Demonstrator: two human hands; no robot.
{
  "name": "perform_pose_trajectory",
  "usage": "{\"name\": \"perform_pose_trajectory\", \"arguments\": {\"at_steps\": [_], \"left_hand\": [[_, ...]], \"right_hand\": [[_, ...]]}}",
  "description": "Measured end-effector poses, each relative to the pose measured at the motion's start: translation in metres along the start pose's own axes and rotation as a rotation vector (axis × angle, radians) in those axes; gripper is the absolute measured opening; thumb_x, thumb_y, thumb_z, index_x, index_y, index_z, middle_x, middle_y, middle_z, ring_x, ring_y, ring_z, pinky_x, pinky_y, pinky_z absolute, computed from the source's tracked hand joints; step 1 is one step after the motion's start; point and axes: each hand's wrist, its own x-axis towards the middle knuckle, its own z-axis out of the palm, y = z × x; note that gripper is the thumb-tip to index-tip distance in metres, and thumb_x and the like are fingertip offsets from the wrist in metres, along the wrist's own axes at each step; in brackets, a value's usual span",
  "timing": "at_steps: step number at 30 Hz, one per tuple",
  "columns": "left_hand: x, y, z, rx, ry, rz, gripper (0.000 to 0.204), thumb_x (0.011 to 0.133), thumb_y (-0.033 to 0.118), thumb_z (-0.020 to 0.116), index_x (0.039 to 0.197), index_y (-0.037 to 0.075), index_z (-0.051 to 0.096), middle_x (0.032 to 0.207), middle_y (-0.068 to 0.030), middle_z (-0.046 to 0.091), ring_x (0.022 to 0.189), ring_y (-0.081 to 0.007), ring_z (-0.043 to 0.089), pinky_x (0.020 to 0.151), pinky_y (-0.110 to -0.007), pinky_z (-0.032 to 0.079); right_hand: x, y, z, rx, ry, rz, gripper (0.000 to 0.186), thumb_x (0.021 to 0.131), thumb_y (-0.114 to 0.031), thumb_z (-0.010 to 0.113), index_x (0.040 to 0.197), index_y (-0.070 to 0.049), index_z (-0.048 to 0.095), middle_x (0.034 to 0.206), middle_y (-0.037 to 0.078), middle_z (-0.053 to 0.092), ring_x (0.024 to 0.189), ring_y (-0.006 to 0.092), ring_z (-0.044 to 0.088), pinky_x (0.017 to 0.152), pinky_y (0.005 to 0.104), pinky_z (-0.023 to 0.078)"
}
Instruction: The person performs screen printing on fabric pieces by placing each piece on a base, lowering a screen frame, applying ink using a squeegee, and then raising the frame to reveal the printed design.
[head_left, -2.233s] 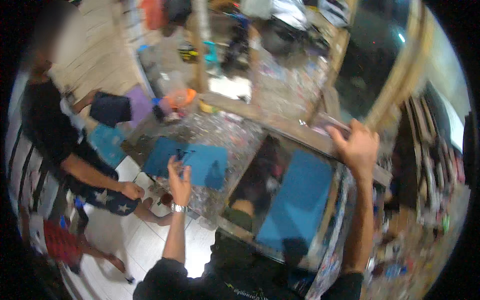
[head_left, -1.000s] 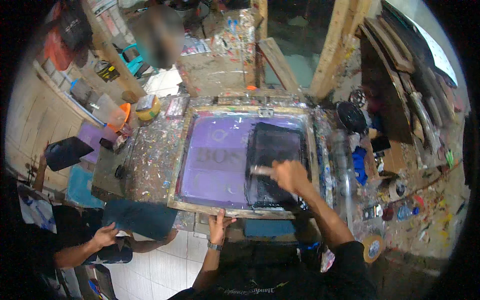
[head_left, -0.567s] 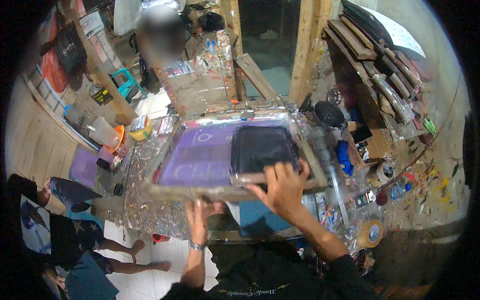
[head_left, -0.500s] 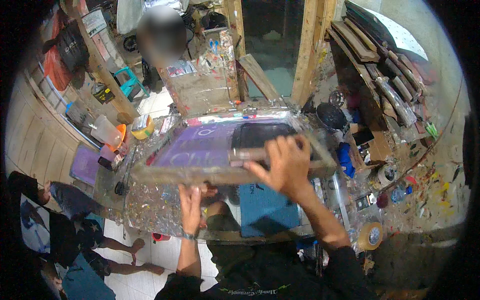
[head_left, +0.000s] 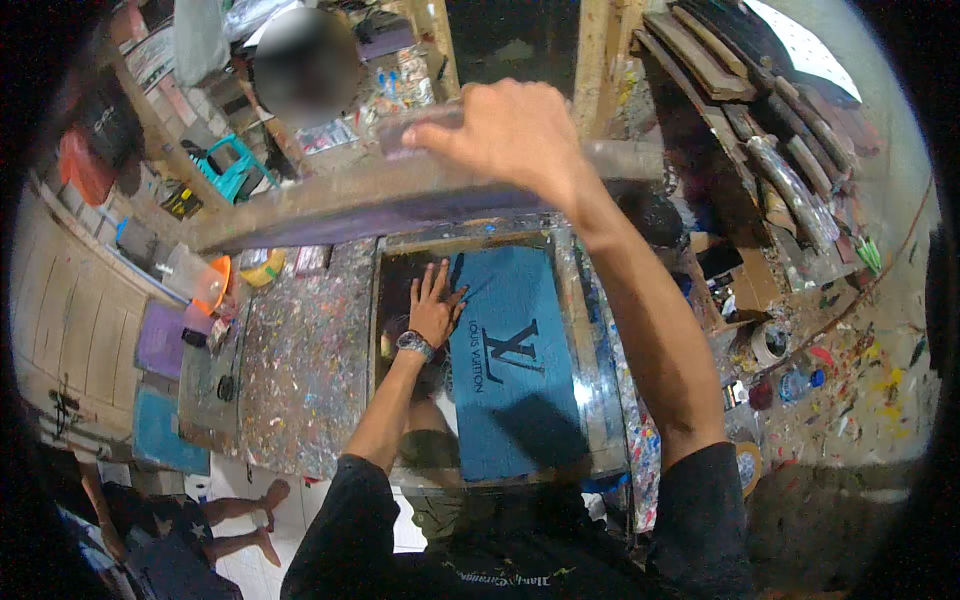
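Observation:
A wooden-framed printing screen (head_left: 320, 205) is tilted up at the far side of the table, its near rail raised. My right hand (head_left: 515, 135) is closed over that rail and around a squeegee-like wooden bar (head_left: 395, 138); its fingertips are hidden behind. Below lies a flat teal sheet (head_left: 515, 440), perhaps cloth, with a black printed emblem, on a framed glassy printing bed (head_left: 590, 390). My left hand (head_left: 432, 308), wearing a wristwatch, rests with spread fingers at the sheet's upper left edge, its fingertips touching the sheet or just beside it.
Paint-spattered tabletop (head_left: 300, 370) spreads to the left, with an orange bowl (head_left: 215, 283) and a yellow tape roll (head_left: 262, 270) beyond. At right are a water bottle (head_left: 797, 384) and a cardboard box (head_left: 745, 280). People are at lower left and far left.
The screen has swung up and away with my right hand, uncovering the teal sheet. My left hand has moved from beneath the screen's near rail forward onto the printing bed.

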Motion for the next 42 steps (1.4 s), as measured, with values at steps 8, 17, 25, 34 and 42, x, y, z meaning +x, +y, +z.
{"name": "perform_pose_trajectory", "arguments": {"at_steps": [8,17,25,34,42], "left_hand": [[-0.215,-0.114,-0.142,-0.084,0.869,-0.73,0.041,0.099,0.027,0.053,0.119,-0.008,0.06,0.101,-0.0223,0.068,0.089,-0.0305,0.061,0.086,-0.043,0.048],[-0.297,-0.157,-0.166,0.44,0.893,-0.814,0.068,0.093,0.025,0.062,0.144,-0.008,0.034,0.148,-0.0273,0.037,0.132,-0.04,0.041,0.113,-0.047,0.031],[-0.093,0.102,-0.026,-0.027,0.079,-0.425,0.042,0.08,0.038,0.072,0.102,0.004,0.062,0.101,-0.0156,0.056,0.099,-0.0351,0.05,0.08,-0.048,0.04],[-0.114,0.274,0.017,-0.94,-0.294,0.265,0.021,0.088,0.011,0.055,0.102,-0.004,0.061,0.107,-0.019,0.064,0.097,-0.0377,0.061,0.086,-0.044,0.05],[-0.209,0.401,0.015,-1.395,-0.679,0.792,0.029,0.09,0.013,0.053,0.111,-0.006,0.059,0.114,-0.0216,0.062,0.105,-0.0333,0.061,0.098,-0.04,0.046]], "right_hand": [[0.04,0.013,0.0,-0.015,0.012,0.03,0.082,0.076,-0.078,0.052,0.091,-0.001,0.075,0.092,0.026,0.07,0.091,0.0408,0.069,0.081,0.0479,0.054],[0.069,0.026,-0.006,-0.087,-0.08,0.079,0.085,0.075,-0.081,0.05,0.111,-0.007,0.071,0.106,0.023,0.07,0.103,0.0409,0.066,0.089,0.0489,0.051],[0.069,0.014,-0.013,-0.012,-0.118,0.074,0.088,0.074,-0.083,0.05,0.095,0.0,0.074,0.099,0.025,0.07,0.097,0.0414,0.068,0.085,0.049,0.053],[0.09,0.029,-0.006,0.021,-0.137,0.064,0.09,0.073,-0.083,0.051,0.103,-0.001,0.073,0.107,0.027,0.068,0.105,0.04,0.066,0.091,0.0485,0.051],[0.093,0.023,-0.005,-0.072,-0.101,0.022,0.093,0.079,-0.082,0.044,0.091,0.007,0.072,0.095,0.028,0.07,0.093,0.0405,0.068,0.082,0.0466,0.053]]}}
